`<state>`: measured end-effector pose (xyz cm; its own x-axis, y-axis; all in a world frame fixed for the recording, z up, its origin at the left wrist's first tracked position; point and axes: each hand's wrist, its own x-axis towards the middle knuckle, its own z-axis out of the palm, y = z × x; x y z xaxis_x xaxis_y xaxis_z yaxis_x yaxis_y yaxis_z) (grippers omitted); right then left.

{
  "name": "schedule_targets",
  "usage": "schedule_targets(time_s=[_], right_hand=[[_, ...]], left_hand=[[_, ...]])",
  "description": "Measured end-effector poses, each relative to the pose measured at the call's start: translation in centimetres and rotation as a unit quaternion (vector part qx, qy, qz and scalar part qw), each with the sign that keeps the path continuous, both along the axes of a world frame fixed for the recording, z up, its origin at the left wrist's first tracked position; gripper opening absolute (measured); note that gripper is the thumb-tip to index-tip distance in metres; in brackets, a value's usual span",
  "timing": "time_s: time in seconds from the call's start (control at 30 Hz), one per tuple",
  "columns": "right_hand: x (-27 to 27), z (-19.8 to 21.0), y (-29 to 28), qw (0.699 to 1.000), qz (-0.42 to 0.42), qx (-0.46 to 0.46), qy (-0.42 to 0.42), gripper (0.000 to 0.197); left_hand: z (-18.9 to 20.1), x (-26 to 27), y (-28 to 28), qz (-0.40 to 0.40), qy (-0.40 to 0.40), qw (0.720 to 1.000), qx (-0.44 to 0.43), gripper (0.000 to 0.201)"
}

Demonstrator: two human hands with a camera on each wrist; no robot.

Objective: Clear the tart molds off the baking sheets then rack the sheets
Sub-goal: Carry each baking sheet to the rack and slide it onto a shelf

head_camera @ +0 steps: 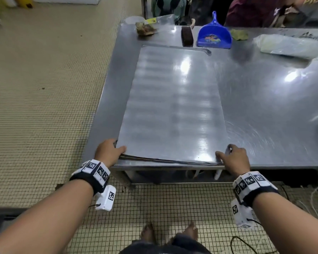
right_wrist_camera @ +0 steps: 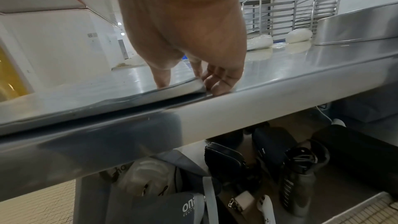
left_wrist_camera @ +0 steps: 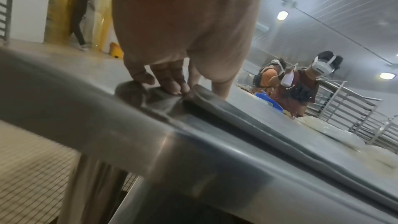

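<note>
A stack of flat metal baking sheets [head_camera: 173, 99] lies on the steel table [head_camera: 264, 107], with its top surface bare and its near edge at the table's front edge. My left hand [head_camera: 118, 146] grips the near left corner, thumb on top and fingers curled at the side. The left wrist view shows those fingers [left_wrist_camera: 170, 83] down at the sheet corner [left_wrist_camera: 215, 101]. My right hand [head_camera: 225, 152] pinches the near right corner, thumb on top; the right wrist view shows its fingers [right_wrist_camera: 215, 83] at the slightly raised sheet edge [right_wrist_camera: 107, 98]. No tart molds are in view.
At the table's far end lie a blue dustpan [head_camera: 214, 36], a dark brush block [head_camera: 187, 36] and a plastic bag [head_camera: 290, 45]. People [head_camera: 255, 11] stand beyond it. Empty metal racks [right_wrist_camera: 288, 11] stand past the table. Bags [right_wrist_camera: 226, 159] sit under it. Tiled floor lies to the left.
</note>
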<state>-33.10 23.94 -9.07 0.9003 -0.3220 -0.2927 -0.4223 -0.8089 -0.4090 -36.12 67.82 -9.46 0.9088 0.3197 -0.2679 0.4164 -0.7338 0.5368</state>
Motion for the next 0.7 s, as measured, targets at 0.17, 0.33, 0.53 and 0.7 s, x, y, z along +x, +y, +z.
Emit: schedule_targets(time_s=[0.17, 0.33, 0.53, 0.7], right_hand=[[-1.1, -0.2, -0.5, 1.0, 0.008, 0.028, -0.008, 0.06], [-3.1, 0.0, -2.6, 0.998, 0.037, 0.053, -0.015, 0.064], [-5.7, -0.5, -8.2, 0.987, 0.002, 0.157, 0.02, 0.072], [-6.1, -0.9, -14.0, 0.959, 0.036, 0.258, 0.108, 0.084]], left_hand=[[-0.7, -1.4, -0.5, 0.025, -0.001, 1.0, -0.006, 0.046], [-0.3, -4.2, -2.3, 0.038, -0.003, 0.999, -0.03, 0.044], [-0.9, -9.3, -6.3, 0.117, 0.018, 0.98, -0.158, 0.055], [-0.9, -12.4, -9.3, 0.082, 0.13, 0.963, -0.223, 0.06]])
